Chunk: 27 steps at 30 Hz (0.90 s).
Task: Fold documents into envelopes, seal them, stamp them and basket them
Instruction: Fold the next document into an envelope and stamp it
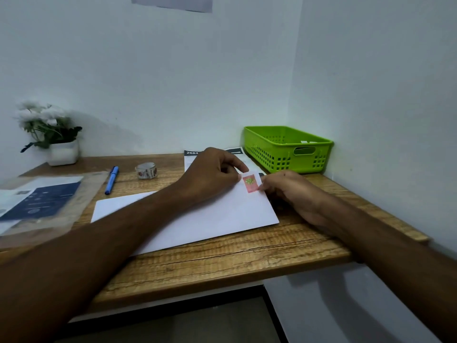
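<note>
Showing the stamping step of the mailing sequence: a white envelope (210,219) lies flat on the wooden desk (222,263), blank face up, with a red stamp (250,182) at its far right corner. The left hand (210,174) reaches across the envelope, its curled thumb and fingertips pinching the stamp's upper left edge; the right hand (289,191), fingers likewise curled, holds the stamp's lower right edge. Whether the stamp is fully stuck down cannot be told. With the flap side facing down, folding, filling and sealing appear done for this piece, though the seal itself is hidden. Pressing the stamp flat and moving the envelope into the green basket (286,149), which stands just beyond it in the corner, are judged to be left. A pale scrap shows inside the basket, too little to identify. Printed documents (191,157) lie beyond the left hand, which suggests more pieces wait to be folded. A tape roll (146,170), a blue pen (111,179) and a clear sleeve of papers (42,201) sit to the left.
</note>
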Tool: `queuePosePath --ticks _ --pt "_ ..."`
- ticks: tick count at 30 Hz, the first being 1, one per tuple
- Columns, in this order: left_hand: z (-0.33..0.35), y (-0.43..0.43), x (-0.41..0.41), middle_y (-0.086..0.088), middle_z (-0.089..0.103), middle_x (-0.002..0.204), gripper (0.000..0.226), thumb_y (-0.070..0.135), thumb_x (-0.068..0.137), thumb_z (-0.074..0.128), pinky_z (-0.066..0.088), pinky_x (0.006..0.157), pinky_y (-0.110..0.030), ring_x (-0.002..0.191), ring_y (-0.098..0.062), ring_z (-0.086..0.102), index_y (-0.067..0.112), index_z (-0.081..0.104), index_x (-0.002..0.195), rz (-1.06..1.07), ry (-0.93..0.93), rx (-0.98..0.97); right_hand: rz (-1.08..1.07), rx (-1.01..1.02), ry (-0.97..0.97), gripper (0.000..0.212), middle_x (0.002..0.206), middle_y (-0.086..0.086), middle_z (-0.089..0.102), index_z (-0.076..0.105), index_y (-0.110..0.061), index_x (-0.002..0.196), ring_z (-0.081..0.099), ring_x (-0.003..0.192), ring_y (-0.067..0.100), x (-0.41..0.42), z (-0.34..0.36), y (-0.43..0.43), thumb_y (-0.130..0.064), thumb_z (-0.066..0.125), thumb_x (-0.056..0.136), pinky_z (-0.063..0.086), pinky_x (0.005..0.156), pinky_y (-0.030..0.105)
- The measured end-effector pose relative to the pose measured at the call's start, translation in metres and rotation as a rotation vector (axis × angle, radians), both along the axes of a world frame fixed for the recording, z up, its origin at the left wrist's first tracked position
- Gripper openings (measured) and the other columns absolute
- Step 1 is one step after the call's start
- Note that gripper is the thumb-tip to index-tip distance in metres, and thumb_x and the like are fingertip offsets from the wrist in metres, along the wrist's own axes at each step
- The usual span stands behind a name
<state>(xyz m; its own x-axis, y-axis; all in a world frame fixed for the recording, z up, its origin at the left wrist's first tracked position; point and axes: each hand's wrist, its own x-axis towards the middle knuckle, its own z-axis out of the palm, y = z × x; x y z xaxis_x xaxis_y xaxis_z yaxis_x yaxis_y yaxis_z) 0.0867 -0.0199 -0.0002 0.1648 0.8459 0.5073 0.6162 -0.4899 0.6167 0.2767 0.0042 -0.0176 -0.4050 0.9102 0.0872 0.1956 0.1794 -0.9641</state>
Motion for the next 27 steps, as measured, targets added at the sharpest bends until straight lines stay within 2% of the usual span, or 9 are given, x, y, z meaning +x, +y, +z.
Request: queuePosePath --ticks 2,4,11,15,17,19,21,23,27 --pt "0.000 0.000 0.000 -0.013 0.063 0.061 0.027 -0.004 0.081 0.059 0.037 0.057 -0.023 0.056 -0.009 0.046 0.013 0.071 0.098 -0.010 -0.002 0.002 -0.001 0.003 0.019 0.022 0.067 0.006 0.069 0.068 -0.008 0.071 0.056 0.062 0.017 0.000 0.000 0.000 -0.018 0.063 0.090 0.041 0.055 0.022" --pt "0.000 -0.001 0.000 -0.022 0.065 0.071 0.032 -0.004 0.082 0.057 0.036 0.057 -0.024 0.058 -0.013 0.047 0.015 0.067 0.105 -0.017 -0.012 -0.014 0.027 0.017 0.012 0.018 0.081 0.009 0.075 0.075 -0.009 0.078 0.065 0.069 0.016 -0.001 -0.001 0.001 -0.026 0.072 0.085 0.046 0.062 0.022" --pt "-0.002 0.000 0.002 -0.006 0.070 0.074 0.032 0.005 0.082 0.070 0.043 0.060 -0.022 0.056 -0.003 0.053 0.013 0.062 0.112 -0.059 -0.051 -0.025 0.025 0.001 -0.019 0.027 0.097 0.013 0.076 0.074 -0.004 0.104 0.070 0.097 0.031 0.002 -0.001 -0.001 -0.007 0.077 0.077 0.051 0.094 0.043" --pt "-0.003 0.001 0.002 -0.003 0.070 0.076 0.032 0.005 0.081 0.071 0.042 0.058 -0.020 0.055 -0.002 0.053 0.012 0.063 0.111 -0.065 -0.053 -0.002 0.005 0.038 -0.019 0.011 0.084 0.008 0.076 0.077 -0.008 0.084 0.067 0.076 0.019 0.000 0.000 -0.003 -0.019 0.076 0.081 0.051 0.071 0.028" --pt "-0.004 0.000 0.001 -0.001 0.068 0.077 0.026 0.009 0.084 0.070 0.042 0.062 -0.020 0.063 -0.006 0.055 0.012 0.063 0.110 -0.073 -0.064 0.014 -0.027 0.041 -0.006 0.020 0.072 0.004 0.072 0.074 -0.012 0.071 0.061 0.062 0.013 -0.002 -0.001 -0.003 -0.026 0.072 0.085 0.045 0.056 0.019" --pt "-0.002 -0.004 0.001 0.004 0.066 0.085 0.023 0.022 0.087 0.068 0.038 0.065 -0.010 0.072 -0.003 0.056 0.015 0.064 0.108 -0.018 -0.024 0.117 -0.072 0.008 0.042 0.022 0.073 0.005 0.072 0.074 -0.012 0.072 0.062 0.060 0.013 -0.002 0.000 -0.002 -0.026 0.068 0.088 0.044 0.054 0.020" --pt "0.001 -0.012 0.001 0.005 0.064 0.087 0.024 0.033 0.086 0.066 0.036 0.066 -0.008 0.076 -0.004 0.056 0.017 0.065 0.104 0.042 0.073 0.296 -0.123 -0.029 0.101 0.019 0.080 0.010 0.073 0.073 -0.008 0.086 0.064 0.064 0.019 -0.002 0.000 -0.001 -0.024 0.066 0.089 0.046 0.058 0.023" --pt "0.001 -0.028 0.000 0.007 0.060 0.078 0.024 0.039 0.083 0.066 0.040 0.066 -0.018 0.068 -0.006 0.052 0.019 0.065 0.096 0.029 0.180 0.417 -0.177 -0.040 0.118 0.021 0.082 0.013 0.072 0.072 -0.005 0.094 0.063 0.065 0.022 -0.003 0.001 0.000 -0.024 0.063 0.090 0.044 0.058 0.025" --pt "-0.012 -0.057 0.005 0.009 0.058 0.074 0.042 0.063 0.076 0.062 0.036 0.067 -0.029 0.070 -0.010 0.052 0.024 0.064 0.090 0.000 0.591 0.573 -0.257 -0.027 0.147 0.018 0.071 0.007 0.068 0.069 -0.010 0.094 0.060 0.051 0.014 -0.004 0.003 0.001 -0.025 0.061 0.093 0.041 0.047 0.019"
